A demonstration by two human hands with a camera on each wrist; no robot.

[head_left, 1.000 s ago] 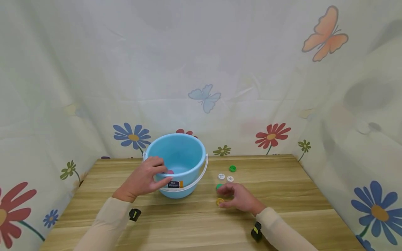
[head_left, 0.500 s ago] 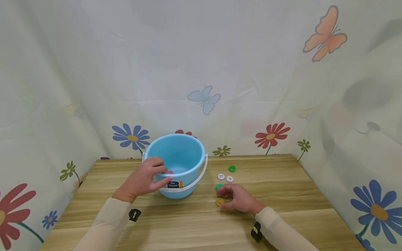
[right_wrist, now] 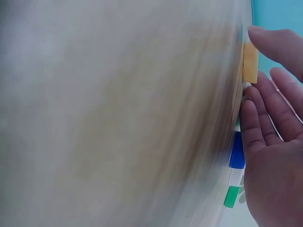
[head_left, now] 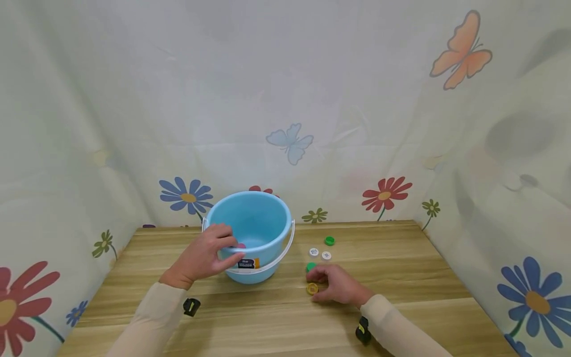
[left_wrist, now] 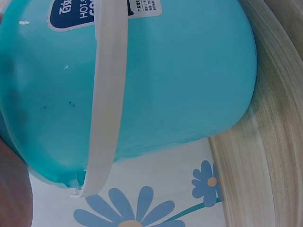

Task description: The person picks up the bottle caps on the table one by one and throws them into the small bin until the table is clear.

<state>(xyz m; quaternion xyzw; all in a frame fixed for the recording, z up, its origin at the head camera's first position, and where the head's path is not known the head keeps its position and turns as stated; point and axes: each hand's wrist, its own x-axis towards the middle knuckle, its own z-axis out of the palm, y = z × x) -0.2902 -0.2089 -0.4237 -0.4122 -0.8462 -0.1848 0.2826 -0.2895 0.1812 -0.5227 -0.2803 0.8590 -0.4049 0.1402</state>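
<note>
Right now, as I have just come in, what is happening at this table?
A person's left hand grips a light blue bucket by its near rim. Their right hand is at a yellow disc on the table, thumb and fingers on either side; whether they touch it is unclear. Green discs and white discs lie farther back.

From the head, looks forward and down over the worktop (head_left: 267, 322), takes in both far corners and the backdrop (head_left: 379, 114), cuts off the near edge. From the left wrist, lies sideways and close to the bucket (left_wrist: 180, 80), faces the far edge, puts the worktop along the frame's right. From the right wrist, lies sideways very near the worktop, faces past the right hand (right_wrist: 277, 146) and yellow cap (right_wrist: 251, 64) to the bucket. Shares the white handle (left_wrist: 109, 94) between head and left wrist, cap and hand between head and right wrist, the bucket among all three.
</note>
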